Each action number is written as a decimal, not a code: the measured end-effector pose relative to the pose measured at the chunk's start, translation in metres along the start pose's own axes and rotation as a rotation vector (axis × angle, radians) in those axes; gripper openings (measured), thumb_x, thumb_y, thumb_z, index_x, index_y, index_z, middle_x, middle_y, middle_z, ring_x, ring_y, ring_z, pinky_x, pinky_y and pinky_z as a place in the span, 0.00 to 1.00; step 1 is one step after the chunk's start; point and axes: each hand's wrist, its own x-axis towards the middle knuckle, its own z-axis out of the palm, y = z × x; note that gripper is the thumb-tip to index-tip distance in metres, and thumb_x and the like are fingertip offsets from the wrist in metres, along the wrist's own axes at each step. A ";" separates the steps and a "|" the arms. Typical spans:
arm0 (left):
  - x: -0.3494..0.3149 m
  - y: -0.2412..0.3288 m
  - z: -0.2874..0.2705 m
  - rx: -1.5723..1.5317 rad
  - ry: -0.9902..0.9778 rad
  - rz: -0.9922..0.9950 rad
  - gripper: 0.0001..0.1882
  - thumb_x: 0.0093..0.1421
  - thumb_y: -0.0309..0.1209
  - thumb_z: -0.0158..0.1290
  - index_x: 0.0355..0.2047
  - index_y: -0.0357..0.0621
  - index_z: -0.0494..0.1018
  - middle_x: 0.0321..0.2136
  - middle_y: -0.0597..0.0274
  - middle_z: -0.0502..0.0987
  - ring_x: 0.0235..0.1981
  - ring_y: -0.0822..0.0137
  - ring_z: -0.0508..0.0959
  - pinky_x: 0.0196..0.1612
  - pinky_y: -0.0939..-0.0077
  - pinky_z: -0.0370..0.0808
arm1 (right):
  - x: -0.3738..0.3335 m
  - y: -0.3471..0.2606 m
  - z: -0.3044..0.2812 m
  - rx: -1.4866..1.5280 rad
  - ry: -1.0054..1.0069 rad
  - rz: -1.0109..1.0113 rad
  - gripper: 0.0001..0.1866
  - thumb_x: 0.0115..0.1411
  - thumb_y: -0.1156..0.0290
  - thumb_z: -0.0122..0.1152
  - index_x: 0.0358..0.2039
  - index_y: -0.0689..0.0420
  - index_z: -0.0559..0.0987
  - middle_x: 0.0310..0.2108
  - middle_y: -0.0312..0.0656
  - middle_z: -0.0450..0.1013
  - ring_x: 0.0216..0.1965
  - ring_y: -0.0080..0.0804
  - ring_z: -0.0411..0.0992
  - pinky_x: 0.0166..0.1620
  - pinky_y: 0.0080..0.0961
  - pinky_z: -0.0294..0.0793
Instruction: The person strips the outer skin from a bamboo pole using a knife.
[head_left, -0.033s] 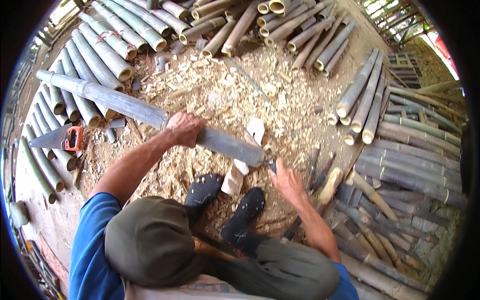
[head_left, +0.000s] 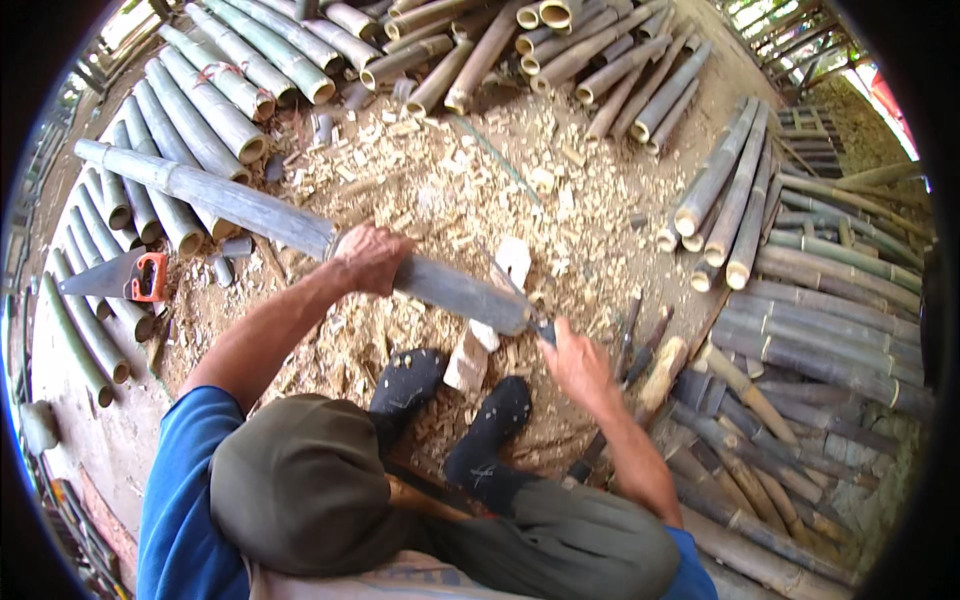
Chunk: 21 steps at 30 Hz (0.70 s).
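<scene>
The left hand (head_left: 374,260) wraps its fingers around a bamboo pole (head_left: 290,226). The right hand's (head_left: 580,366) fingers grip a knife (head_left: 544,330).

Bamboo pole (head_left: 460,290) before feet (head_left: 408,382), saw (head_left: 114,276) at left

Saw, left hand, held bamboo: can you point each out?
Saw (head_left: 112,277): head view, on the blade.
Left hand (head_left: 374,258): head view, on its back.
Held bamboo (head_left: 282,222): head view, on its outer wall.
</scene>
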 end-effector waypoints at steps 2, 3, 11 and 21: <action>-0.006 0.002 0.000 -0.012 0.020 -0.040 0.21 0.45 0.31 0.71 0.40 0.49 0.79 0.31 0.64 0.81 0.31 0.65 0.80 0.49 0.60 0.79 | 0.001 -0.029 -0.035 0.044 0.004 0.038 0.17 0.77 0.61 0.54 0.49 0.65 0.67 0.21 0.49 0.76 0.17 0.33 0.75 0.14 0.29 0.72; -0.006 -0.001 -0.003 0.005 0.067 -0.013 0.21 0.45 0.30 0.71 0.41 0.49 0.79 0.31 0.64 0.81 0.31 0.64 0.80 0.48 0.61 0.79 | -0.002 -0.039 -0.045 0.167 0.080 0.018 0.18 0.77 0.59 0.53 0.49 0.65 0.68 0.23 0.49 0.76 0.16 0.33 0.74 0.16 0.34 0.75; 0.007 -0.003 -0.002 -0.030 0.078 0.018 0.24 0.43 0.30 0.71 0.43 0.47 0.79 0.34 0.61 0.82 0.31 0.63 0.80 0.44 0.63 0.81 | 0.007 0.001 0.005 0.039 -0.143 0.165 0.16 0.78 0.60 0.52 0.46 0.64 0.68 0.21 0.46 0.74 0.18 0.33 0.74 0.18 0.34 0.76; -0.005 0.004 0.000 0.051 0.161 0.076 0.22 0.43 0.32 0.70 0.41 0.48 0.78 0.34 0.61 0.83 0.32 0.62 0.81 0.46 0.61 0.80 | -0.003 -0.007 0.002 0.089 0.124 -0.048 0.21 0.76 0.59 0.56 0.52 0.67 0.68 0.22 0.49 0.77 0.15 0.30 0.72 0.13 0.29 0.71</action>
